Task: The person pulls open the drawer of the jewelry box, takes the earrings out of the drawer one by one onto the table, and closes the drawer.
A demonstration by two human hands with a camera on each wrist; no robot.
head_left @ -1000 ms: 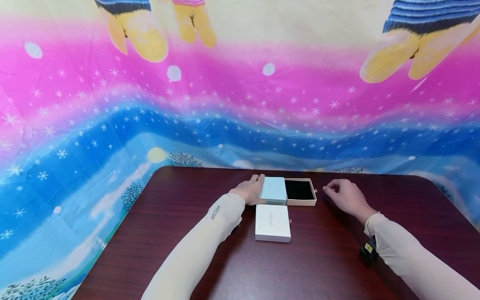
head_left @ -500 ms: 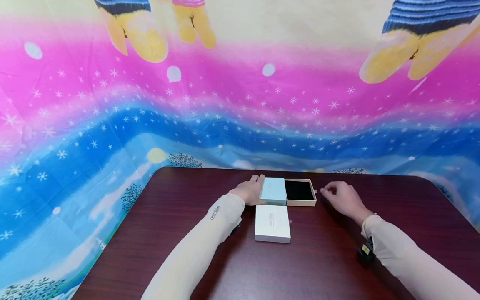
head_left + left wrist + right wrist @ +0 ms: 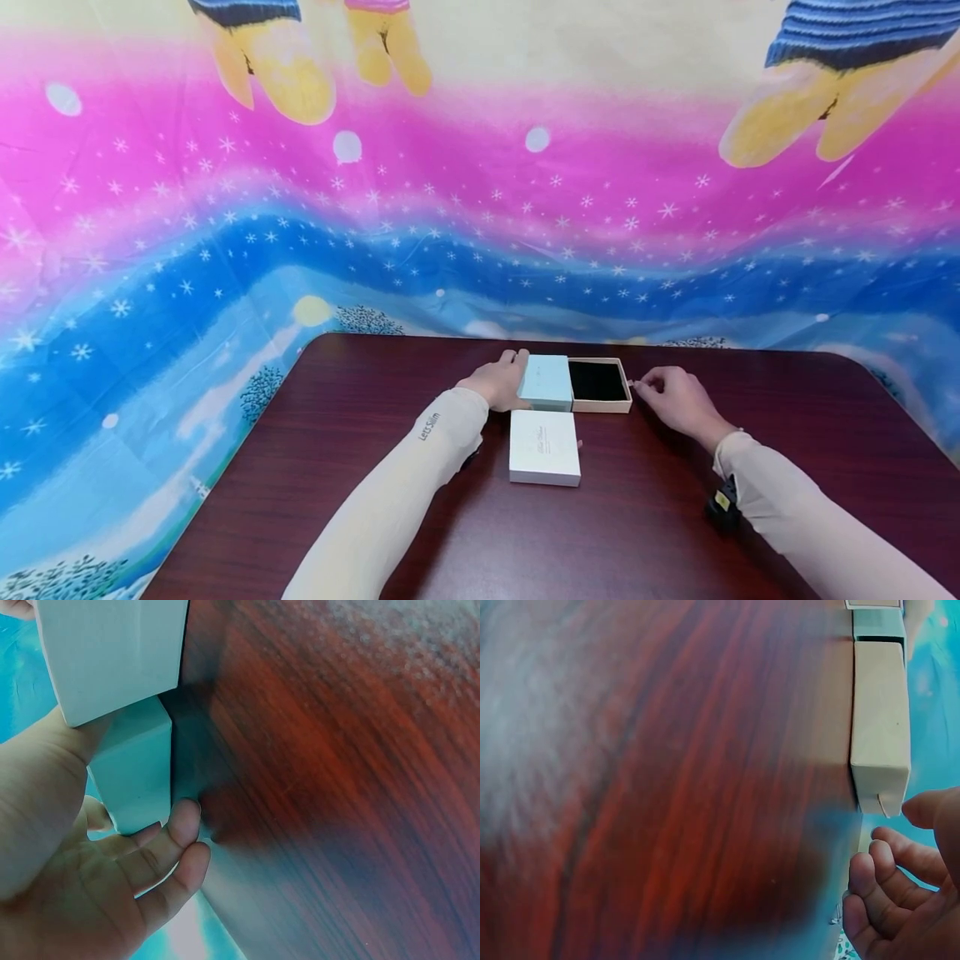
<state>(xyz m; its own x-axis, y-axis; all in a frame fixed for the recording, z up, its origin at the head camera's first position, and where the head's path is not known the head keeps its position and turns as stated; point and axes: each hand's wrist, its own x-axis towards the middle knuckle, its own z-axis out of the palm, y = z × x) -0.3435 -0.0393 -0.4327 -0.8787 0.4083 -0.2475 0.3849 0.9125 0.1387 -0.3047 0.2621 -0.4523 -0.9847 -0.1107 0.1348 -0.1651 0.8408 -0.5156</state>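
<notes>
My left hand [image 3: 497, 383] grips the left end of a light blue box sleeve [image 3: 546, 380], its thumb at the near side. Out of the sleeve's right end sticks a cream drawer [image 3: 602, 407] with a black lining [image 3: 597, 380]. At the drawer's outer end hangs a small pull tab [image 3: 883, 804]. Just right of it is my right hand [image 3: 684, 398], thumb and forefinger apart close around the tab in the right wrist view, the other fingers loosely curled. A white box [image 3: 544, 446] lies directly in front of the blue sleeve.
The boxes stand on a dark red wood-grain table [image 3: 637, 517], near its back edge. Behind the table hangs a colourful snowflake-patterned cloth [image 3: 465, 208]. A small pink tab [image 3: 581, 444] shows at the white box's right side.
My right hand has moved a little left and nearer, its fingertips now right at the drawer's tab. My left hand and the boxes have stayed in place.
</notes>
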